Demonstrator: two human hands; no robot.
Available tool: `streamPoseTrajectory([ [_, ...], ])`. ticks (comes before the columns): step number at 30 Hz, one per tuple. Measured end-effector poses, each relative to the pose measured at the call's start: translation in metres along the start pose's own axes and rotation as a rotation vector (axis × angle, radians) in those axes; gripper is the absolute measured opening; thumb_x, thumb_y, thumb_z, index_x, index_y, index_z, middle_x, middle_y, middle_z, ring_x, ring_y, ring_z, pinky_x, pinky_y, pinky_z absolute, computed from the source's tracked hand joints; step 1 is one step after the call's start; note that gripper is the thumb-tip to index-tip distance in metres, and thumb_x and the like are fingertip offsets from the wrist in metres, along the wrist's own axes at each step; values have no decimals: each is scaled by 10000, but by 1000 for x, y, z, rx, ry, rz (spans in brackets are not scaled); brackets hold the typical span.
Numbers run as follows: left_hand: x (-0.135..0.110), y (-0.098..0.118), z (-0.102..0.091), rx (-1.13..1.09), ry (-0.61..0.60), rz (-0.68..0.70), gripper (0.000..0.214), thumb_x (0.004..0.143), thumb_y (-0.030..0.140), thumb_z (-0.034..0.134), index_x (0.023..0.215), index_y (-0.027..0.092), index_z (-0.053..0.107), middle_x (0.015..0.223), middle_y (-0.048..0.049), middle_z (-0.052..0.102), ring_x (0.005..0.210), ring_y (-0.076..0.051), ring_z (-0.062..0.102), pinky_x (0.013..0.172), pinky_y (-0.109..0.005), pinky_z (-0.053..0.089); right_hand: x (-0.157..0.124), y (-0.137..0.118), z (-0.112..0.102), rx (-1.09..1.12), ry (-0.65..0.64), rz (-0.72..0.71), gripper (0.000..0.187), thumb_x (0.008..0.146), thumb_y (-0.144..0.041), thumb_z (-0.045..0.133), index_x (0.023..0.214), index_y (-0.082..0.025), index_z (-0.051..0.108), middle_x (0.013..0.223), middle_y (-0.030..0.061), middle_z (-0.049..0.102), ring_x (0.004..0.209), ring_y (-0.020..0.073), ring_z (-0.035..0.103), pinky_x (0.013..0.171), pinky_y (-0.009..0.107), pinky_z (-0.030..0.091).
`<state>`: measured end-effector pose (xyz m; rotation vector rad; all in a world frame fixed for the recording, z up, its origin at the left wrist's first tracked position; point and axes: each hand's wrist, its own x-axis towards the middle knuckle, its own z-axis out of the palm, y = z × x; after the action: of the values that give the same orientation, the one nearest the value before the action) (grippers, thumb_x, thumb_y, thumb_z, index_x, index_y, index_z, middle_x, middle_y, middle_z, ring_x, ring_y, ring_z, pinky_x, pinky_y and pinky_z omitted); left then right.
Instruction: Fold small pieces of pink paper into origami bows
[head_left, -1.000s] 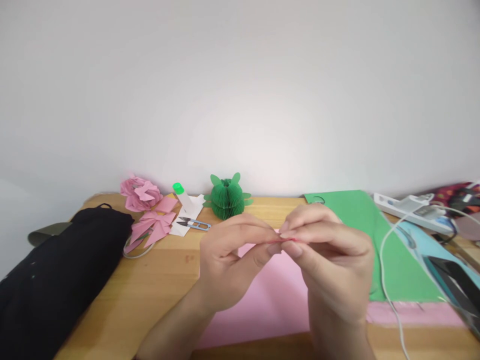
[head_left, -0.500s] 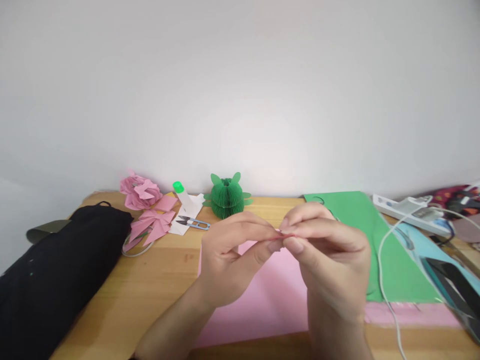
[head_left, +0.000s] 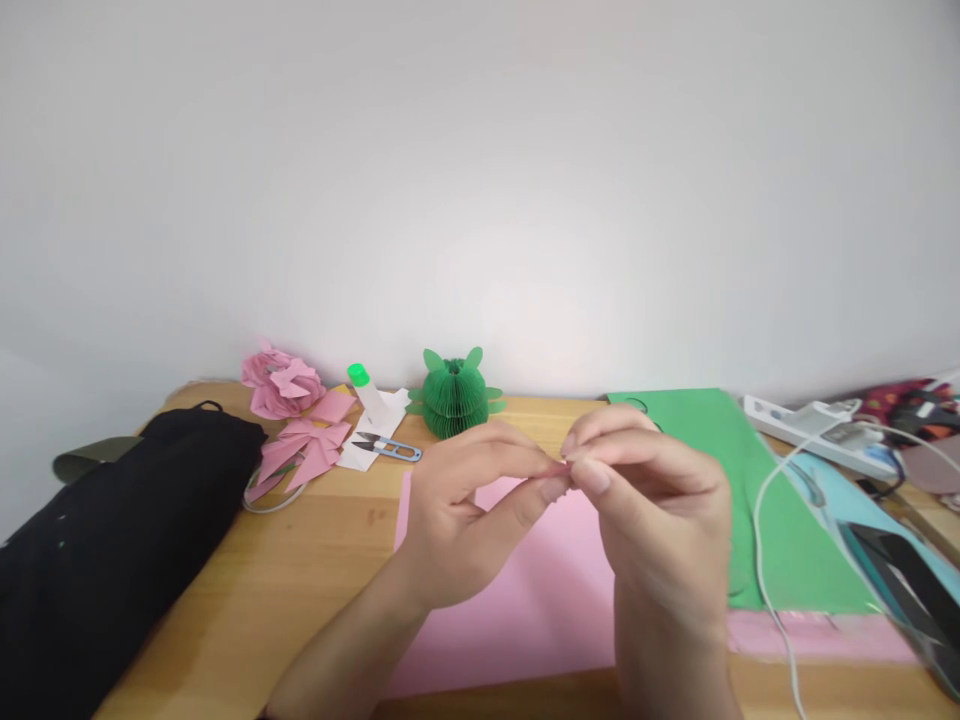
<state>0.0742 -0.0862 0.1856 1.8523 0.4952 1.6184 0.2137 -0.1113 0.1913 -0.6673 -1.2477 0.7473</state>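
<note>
My left hand [head_left: 469, 520] and my right hand [head_left: 664, 510] meet fingertip to fingertip above a pink sheet of paper [head_left: 517, 590]. Pinched between them is a small folded piece of pink paper [head_left: 556, 470], of which only a thin edge shows; the fingers hide the rest. Both thumbs press up from the near side, with the index fingers over the top. Behind my left hand stands a green honeycomb-paper figure [head_left: 454, 400] with leaf-shaped ears and side pieces.
Left of the figure lie thread snips [head_left: 386, 446], a glue stick [head_left: 367, 392], a pink paper bow [head_left: 307, 448] and a pink paper flower [head_left: 281, 382]. Black cloth [head_left: 127, 560] covers the left side. Rightward are green sheets [head_left: 780, 540], a white cable [head_left: 761, 530], a power strip [head_left: 825, 440] and a phone [head_left: 907, 580].
My right thumb and fingertips have shifted slightly left and up along the folded paper, closer to my left fingertips. Less of the pink edge shows between the hands.
</note>
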Motion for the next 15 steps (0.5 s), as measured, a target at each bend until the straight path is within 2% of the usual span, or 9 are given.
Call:
streamPoseTrajectory([
  [4, 0, -1, -2, 59, -30, 29, 138, 842, 29, 692, 806, 162, 689, 716, 3, 701, 646, -101, 621, 619, -219, 524, 0, 0, -1, -30, 30, 41, 237, 806, -50, 750, 813, -280, 803, 766, -29, 704, 753, 90, 658, 695, 208, 571],
  [9, 1, 2, -6, 88, -112, -49, 169, 910, 104, 642, 761, 175, 678, 665, 2, 686, 618, -118, 619, 598, -241, 508, -1, -1, -1, -42, 38, 82, 191, 817, -76, 746, 797, -260, 797, 752, -23, 689, 713, 94, 633, 661, 226, 545],
  [12, 2, 3, -7, 96, -81, -79, 224, 921, 108, 636, 706, 170, 657, 653, 10, 685, 625, -107, 628, 617, -227, 515, 0, 1, 1, -8, 39, 130, 144, 847, -140, 746, 781, -260, 790, 746, -20, 684, 715, 100, 630, 640, 228, 529],
  [15, 2, 3, -8, 57, -37, -133, 244, 929, 110, 616, 700, 176, 667, 651, 8, 689, 625, -114, 632, 603, -233, 519, 2, 4, 2, 2, 20, 168, 199, 926, -266, 682, 753, -253, 780, 733, -7, 695, 697, 107, 620, 630, 238, 526],
])
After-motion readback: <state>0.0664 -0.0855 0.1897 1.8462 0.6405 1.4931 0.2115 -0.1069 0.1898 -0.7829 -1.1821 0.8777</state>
